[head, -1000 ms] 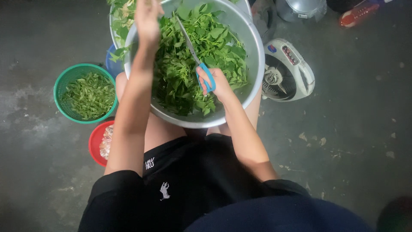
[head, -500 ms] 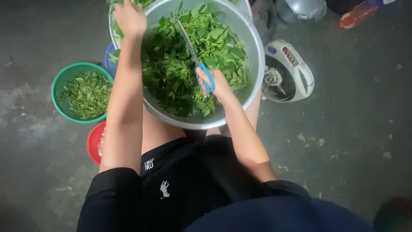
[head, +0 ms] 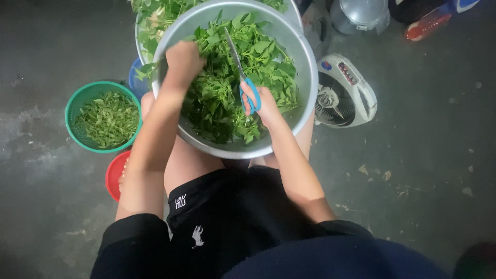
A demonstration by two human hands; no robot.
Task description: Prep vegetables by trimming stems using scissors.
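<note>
The left hand (head: 182,62) has come back from the upper left edge and now is closed on leaves (head: 227,88) inside the bowl (head: 309,77) at centre top. The right hand (head: 263,103) still grips the scissors (head: 243,72), unmoved.

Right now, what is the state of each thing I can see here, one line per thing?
Left hand: down in the leafy greens, closed on some.
Right hand: holds the blue-handled scissors, blades nearly closed, pointing away.
Metal bowl: on the lap, full of greens.
Green basket: on the floor, partly filled with cut leaves.
Red bowl: mostly hidden by the arm.
Small fan: lying face-up.
</note>
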